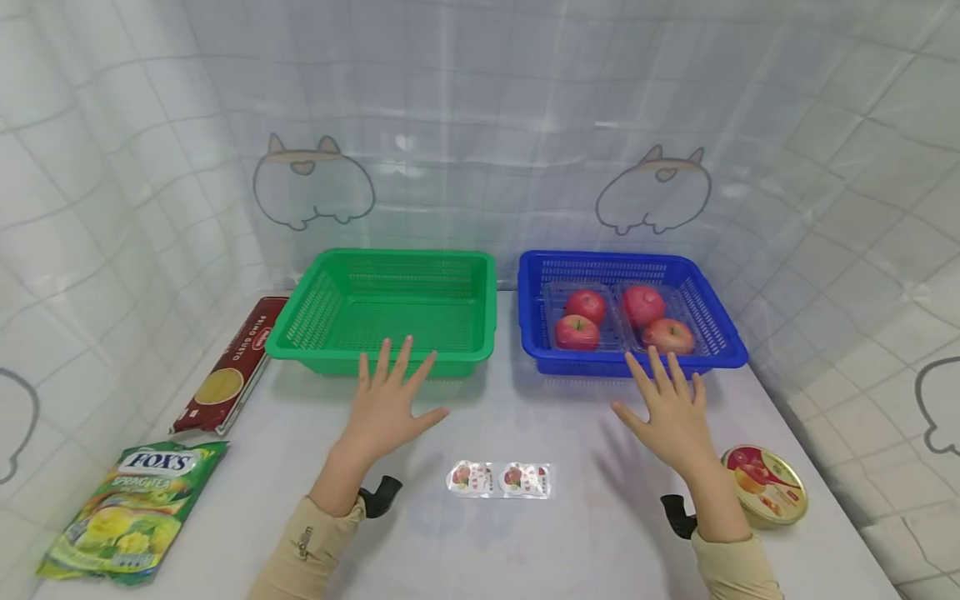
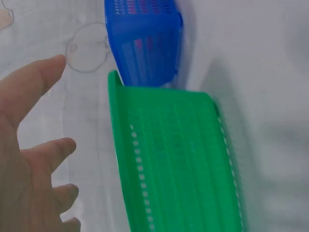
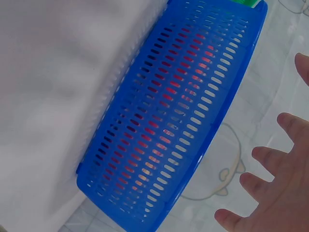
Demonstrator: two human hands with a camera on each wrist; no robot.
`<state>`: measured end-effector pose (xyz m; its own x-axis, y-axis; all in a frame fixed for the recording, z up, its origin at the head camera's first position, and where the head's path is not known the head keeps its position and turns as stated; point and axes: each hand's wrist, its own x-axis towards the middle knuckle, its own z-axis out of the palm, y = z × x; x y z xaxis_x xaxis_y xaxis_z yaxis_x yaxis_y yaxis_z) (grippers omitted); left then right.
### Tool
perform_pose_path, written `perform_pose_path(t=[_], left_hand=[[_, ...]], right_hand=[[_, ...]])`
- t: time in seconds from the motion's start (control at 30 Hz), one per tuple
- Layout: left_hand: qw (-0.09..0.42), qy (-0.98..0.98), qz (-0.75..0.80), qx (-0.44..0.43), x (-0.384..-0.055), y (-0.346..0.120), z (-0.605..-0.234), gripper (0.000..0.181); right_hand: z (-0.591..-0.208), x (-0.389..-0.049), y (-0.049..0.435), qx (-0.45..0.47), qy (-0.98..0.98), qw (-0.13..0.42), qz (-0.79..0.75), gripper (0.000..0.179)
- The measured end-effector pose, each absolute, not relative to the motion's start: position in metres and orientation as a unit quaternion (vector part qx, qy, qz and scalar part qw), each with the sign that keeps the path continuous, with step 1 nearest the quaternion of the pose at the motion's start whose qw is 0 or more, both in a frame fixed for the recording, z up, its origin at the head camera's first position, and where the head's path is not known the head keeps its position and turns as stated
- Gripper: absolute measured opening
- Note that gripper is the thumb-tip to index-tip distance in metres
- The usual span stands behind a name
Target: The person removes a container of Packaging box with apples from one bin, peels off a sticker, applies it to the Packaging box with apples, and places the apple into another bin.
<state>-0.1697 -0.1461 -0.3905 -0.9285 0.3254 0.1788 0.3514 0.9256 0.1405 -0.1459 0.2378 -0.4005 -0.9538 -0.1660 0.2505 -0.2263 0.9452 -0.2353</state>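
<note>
My left hand (image 1: 385,414) is held with fingers spread and nothing in it, just in front of the green basket (image 1: 382,363). That basket has nothing inside. On the other side my right hand (image 1: 671,421), also spread and holding nothing, has its fingertips overlapping the front rim of the blue basket (image 1: 592,364) in the head view. Inside the blue basket sit red apples (image 1: 577,333) in two clear plastic trays. Between the hands lies a flat strip of two foil sachets (image 1: 500,480) printed with fruit. Both wrist views show spread fingers beside the basket walls.
At the left edge lie a dark red biscuit pack (image 1: 231,367) and a green Fox's candy bag (image 1: 135,512). An oval gold tin (image 1: 765,486) sits beside the right wrist. Pale sheeting (image 1: 480,150) with cartoon animals hangs behind the white table (image 1: 525,550) and along its sides.
</note>
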Motion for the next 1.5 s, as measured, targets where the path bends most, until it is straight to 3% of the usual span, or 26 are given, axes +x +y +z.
perform_pose_path(t=[0.9, 1.3, 1.5], left_hand=[[0.059, -0.932, -0.257, -0.247, -0.222, -0.010, -0.382, 0.078], [-0.025, -0.873, -0.462, -0.152, -0.238, 0.010, -0.406, 0.080], [-0.045, -0.824, -0.556, -0.096, -0.247, 0.014, -0.420, 0.082]], right_hand=[[-0.405, -0.141, 0.255, 0.063, -0.980, 0.130, 0.135, 0.074], [-0.407, -0.137, 0.257, 0.054, -0.981, 0.128, 0.139, 0.074], [-0.405, -0.141, 0.260, 0.050, -0.967, 0.162, 0.192, 0.068]])
